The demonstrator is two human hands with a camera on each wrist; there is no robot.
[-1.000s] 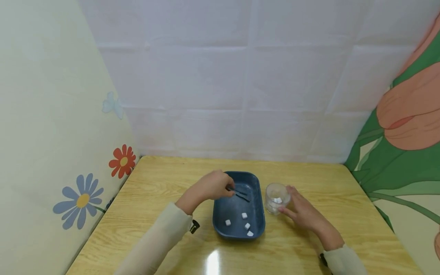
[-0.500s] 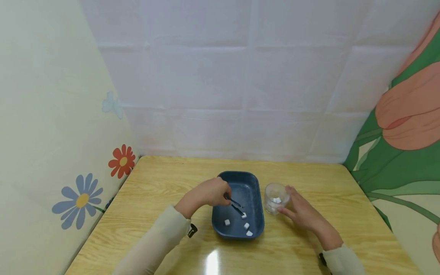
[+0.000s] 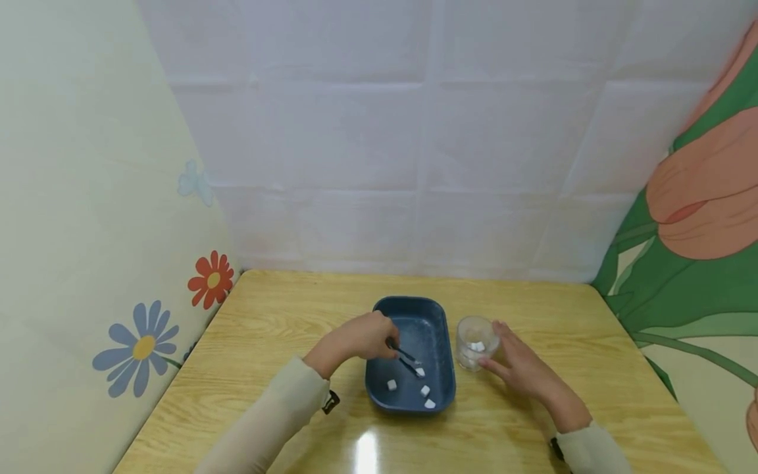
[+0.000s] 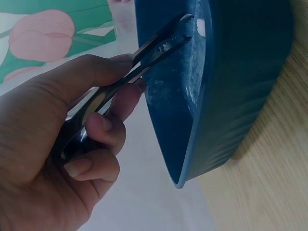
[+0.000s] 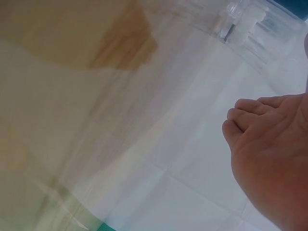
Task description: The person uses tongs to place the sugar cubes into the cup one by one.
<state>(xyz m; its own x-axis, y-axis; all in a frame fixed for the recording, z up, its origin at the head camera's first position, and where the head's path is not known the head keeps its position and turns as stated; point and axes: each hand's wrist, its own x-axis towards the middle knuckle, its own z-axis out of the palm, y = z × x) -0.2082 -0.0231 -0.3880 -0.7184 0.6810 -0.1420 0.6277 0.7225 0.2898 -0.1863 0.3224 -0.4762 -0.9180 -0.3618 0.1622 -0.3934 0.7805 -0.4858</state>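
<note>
In the head view my left hand [image 3: 368, 336] is over the left side of a dark blue rectangular dish [image 3: 426, 339]. It grips small dark tongs [image 4: 107, 91] with serrated tips, and the tips stand apart close to a white cube [image 3: 420, 372]. Several such cubes lie in the dish, among them a left one [image 3: 392, 385] and an angular piece [image 3: 429, 403] at the near end. To the right, my right hand [image 3: 524, 368] holds a clear glass [image 3: 462, 345] from the side, thumb in front and fingers behind. White cubes show inside the glass.
Dish and glass stand side by side on a wood-grain table [image 3: 296, 296]. A white sheet [image 3: 343, 145] hangs at the back edge. Flower-patterned panels close off the left [image 3: 83, 230] and right [image 3: 699, 289] sides.
My left hand has moved toward me over the dish, bringing the tongs from its far half down to a white cube. My right hand keeps its place at the glass.
</note>
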